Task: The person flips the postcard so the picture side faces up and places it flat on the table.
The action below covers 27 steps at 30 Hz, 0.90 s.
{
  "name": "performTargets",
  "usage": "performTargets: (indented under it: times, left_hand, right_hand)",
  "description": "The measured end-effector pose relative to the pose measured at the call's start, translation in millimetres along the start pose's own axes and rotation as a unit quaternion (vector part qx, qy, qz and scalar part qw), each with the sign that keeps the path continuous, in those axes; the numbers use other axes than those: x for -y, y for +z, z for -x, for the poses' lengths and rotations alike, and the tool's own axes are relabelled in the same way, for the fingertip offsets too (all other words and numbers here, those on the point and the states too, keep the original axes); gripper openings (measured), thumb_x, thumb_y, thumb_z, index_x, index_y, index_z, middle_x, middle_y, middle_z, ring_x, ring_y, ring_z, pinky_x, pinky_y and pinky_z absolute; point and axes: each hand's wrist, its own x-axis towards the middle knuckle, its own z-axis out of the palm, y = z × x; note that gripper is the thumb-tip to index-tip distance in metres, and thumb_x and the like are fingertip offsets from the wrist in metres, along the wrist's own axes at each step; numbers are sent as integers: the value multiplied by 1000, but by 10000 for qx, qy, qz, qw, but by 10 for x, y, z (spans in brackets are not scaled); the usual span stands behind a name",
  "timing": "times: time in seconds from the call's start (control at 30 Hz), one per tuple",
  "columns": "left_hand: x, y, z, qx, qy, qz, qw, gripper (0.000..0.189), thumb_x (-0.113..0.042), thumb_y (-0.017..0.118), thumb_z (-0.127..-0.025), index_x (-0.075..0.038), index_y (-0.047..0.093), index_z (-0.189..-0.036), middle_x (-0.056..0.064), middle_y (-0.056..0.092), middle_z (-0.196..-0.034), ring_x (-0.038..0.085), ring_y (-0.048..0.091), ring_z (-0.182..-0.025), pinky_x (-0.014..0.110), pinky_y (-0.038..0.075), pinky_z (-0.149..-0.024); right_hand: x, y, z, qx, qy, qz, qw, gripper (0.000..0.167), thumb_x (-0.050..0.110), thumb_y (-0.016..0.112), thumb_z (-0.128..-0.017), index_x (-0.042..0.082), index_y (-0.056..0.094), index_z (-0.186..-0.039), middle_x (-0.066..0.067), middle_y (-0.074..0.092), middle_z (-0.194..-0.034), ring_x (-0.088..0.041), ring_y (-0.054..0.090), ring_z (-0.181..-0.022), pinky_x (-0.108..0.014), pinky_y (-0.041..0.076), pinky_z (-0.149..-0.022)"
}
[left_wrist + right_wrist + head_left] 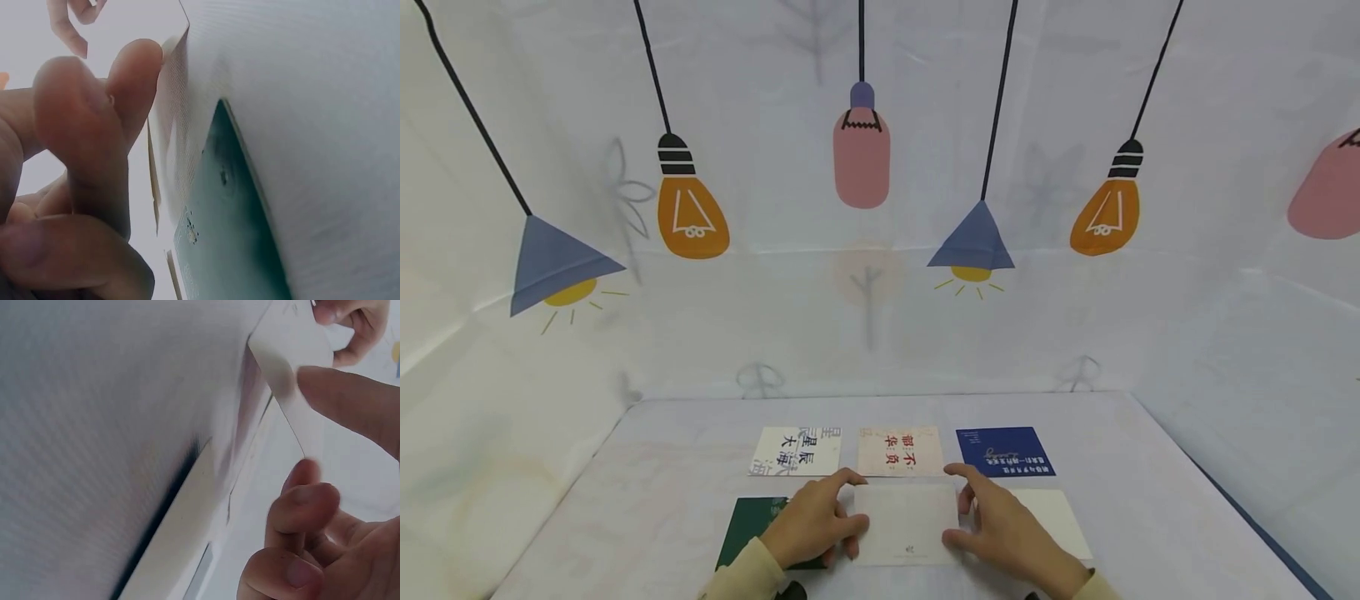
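A white card (906,525) with a small mark near its lower edge is held level, close over the table at the front middle. My left hand (812,517) holds its left edge, thumb low and index finger at the upper corner. At the opposite edge, my right hand (1003,529) grips the card between thumb and curled fingers. The right wrist view shows the thumb on the face of the card (284,350). A dark green card (748,525) lies partly hidden beneath the left hand, and a cream card (1056,521) lies behind the right hand.
Along the back of the white table (662,467) lie three cards: a white one with black characters (797,452), a pale pink one with red characters (900,451) and a blue one (1005,452). White cloth walls (760,317) printed with lamps surround the table.
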Motion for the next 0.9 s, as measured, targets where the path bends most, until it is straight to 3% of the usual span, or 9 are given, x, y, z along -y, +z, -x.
performTargets:
  times: [0.17,0.37,0.63,0.9]
  left_hand:
    - [-1,6,4,-4,-80,-64,9999,44,-22,73,-91,-13,56,-131,-4,68,-59,13,53,-36,29,44,-43]
    - [-11,4,6,-20,-218,-53,9997,45,-21,73,-92,-13,55,-132,-3,69,-61,11,51,-35,28,41,-41]
    - [-23,-2,37,-18,-287,123,9995,47,-22,74,-91,-11,54,-133,-2,69,-62,12,51,-36,29,41,-42]
    - [-36,-40,49,0,-253,358,9990,44,-26,74,-93,-10,54,-129,-1,71,-66,10,50,-36,25,38,-41]
  right_hand:
    - [-43,-48,4,389,310,-909,9946,74,35,83,-84,9,46,-143,10,59,-77,-6,53,-56,-26,46,-51]
    - [-55,-69,10,810,806,-2034,9724,67,32,78,-89,3,47,-141,3,69,-72,-12,54,-51,-27,41,-46]
    - [-18,-99,-12,941,1088,-2667,9530,54,28,74,-92,0,52,-132,-4,75,-80,-19,62,-50,-28,43,-49]
    - [1,-138,-43,1057,1096,-3013,9413,41,31,69,-97,-1,54,-119,-9,75,-84,-26,67,-55,-29,50,-68]
